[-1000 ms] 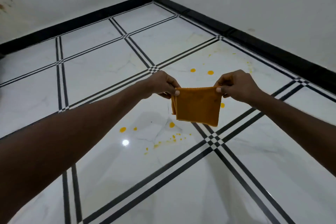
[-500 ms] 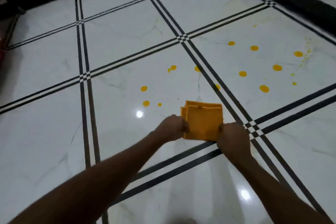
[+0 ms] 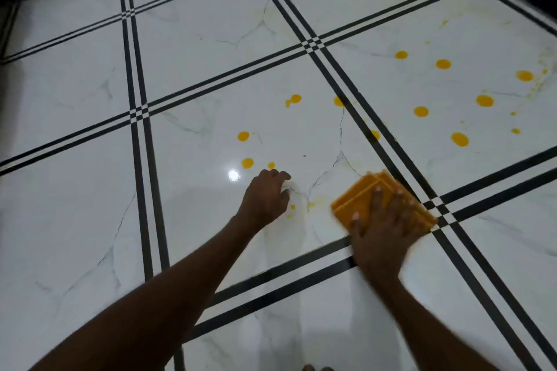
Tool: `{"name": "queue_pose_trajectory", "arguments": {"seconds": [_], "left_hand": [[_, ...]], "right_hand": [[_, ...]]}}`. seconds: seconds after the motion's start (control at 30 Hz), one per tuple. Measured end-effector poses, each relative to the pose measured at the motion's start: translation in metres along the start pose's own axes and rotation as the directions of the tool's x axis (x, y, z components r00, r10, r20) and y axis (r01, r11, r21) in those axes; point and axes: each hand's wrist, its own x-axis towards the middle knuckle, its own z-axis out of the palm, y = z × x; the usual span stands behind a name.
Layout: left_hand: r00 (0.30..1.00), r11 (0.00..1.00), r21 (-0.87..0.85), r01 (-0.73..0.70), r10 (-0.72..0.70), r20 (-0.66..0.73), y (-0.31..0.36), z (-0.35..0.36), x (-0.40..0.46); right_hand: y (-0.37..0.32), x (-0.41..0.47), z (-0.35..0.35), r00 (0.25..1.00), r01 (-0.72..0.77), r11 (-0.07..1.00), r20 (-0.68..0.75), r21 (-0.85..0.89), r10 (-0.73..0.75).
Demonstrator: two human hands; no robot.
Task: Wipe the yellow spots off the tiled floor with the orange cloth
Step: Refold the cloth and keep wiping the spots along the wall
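We press the folded orange cloth (image 3: pixel 366 199) flat under our spread right hand (image 3: pixel 382 227); the nearest small yellow spots (image 3: pixel 291 207) lie just left, beside our empty, loosely curled left hand (image 3: pixel 265 199) on the white tiled floor (image 3: pixel 90 220).

Open tiled floor (image 3: pixel 211 69) all around; nothing obstructs.

No text, label, brand, number or sign can be read anywhere in view. The orange cloth (image 3: pixel 366 194) shows plain fabric with no visible tag. The tiled floor (image 3: pixel 211 48) bears only black lines and yellow spots (image 3: pixel 421 111).
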Motion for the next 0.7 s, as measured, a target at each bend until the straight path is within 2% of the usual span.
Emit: {"name": "queue_pose_trajectory", "arguments": {"seconds": [0.03,0.07,0.13,0.17,0.2,0.27,0.37,0.4,0.47,0.53,0.57,0.6,0.63,0.7], "left_hand": [[1.000,1.000,0.010,-0.002,0.002,-0.009,-0.001,0.003,-0.001],[1.000,0.999,0.033,-0.010,0.010,-0.010,-0.002,0.005,-0.002],[0.999,0.996,0.082,-0.042,0.041,0.012,-0.005,0.009,-0.002],[0.997,0.992,0.102,-0.071,0.068,0.033,-0.007,0.012,-0.001],[0.994,0.990,0.105,-0.095,0.090,0.055,-0.010,0.016,-0.004],[0.990,0.987,0.099,-0.124,0.116,0.082,-0.016,0.017,-0.011],[0.987,0.981,0.119,-0.153,0.146,0.067,-0.016,0.017,-0.016],[0.988,0.981,0.122,-0.151,0.145,0.050,-0.016,0.017,-0.013],[0.991,0.985,0.106,-0.136,0.134,0.019,-0.013,0.014,-0.008],[0.990,0.985,0.105,-0.139,0.139,0.010,-0.013,0.012,-0.005],[0.988,0.982,0.108,-0.153,0.153,0.004,-0.014,0.012,-0.004],[0.984,0.977,0.120,-0.176,0.176,0.010,-0.016,0.015,-0.005],[0.982,0.973,0.135,-0.186,0.184,0.030,-0.019,0.014,-0.008],[0.976,0.965,0.148,-0.214,0.208,0.057,-0.013,0.021,-0.011]], "right_hand": [[-0.016,-0.012,0.006,0.996,0.079,0.997,0.030,0.010,-0.080],[-0.030,-0.010,0.015,0.973,0.219,0.976,0.077,0.015,-0.219],[-0.042,0.035,0.030,0.875,0.467,0.884,0.147,-0.002,-0.462],[-0.041,0.069,0.031,0.847,0.513,0.858,0.177,-0.026,-0.501],[-0.031,0.101,0.028,0.862,0.493,0.867,0.179,-0.078,-0.474],[0.001,0.139,0.013,0.951,0.304,0.943,0.105,-0.138,-0.291],[0.016,0.091,0.002,0.999,0.050,0.997,-0.009,-0.063,-0.050],[0.004,0.057,0.003,0.999,0.041,0.998,0.006,-0.054,-0.040],[-0.026,0.015,0.017,0.973,0.212,0.977,0.093,-0.024,-0.209],[-0.040,0.036,0.031,0.866,0.487,0.873,0.144,-0.023,-0.479],[-0.040,0.067,0.030,0.825,0.551,0.834,0.173,-0.030,-0.539],[-0.035,0.094,0.027,0.819,0.555,0.831,0.204,-0.045,-0.536],[-0.030,0.113,0.024,0.869,0.483,0.871,0.171,-0.088,-0.465],[0.003,0.126,0.012,0.970,0.239,0.967,0.075,-0.093,-0.233]]}}
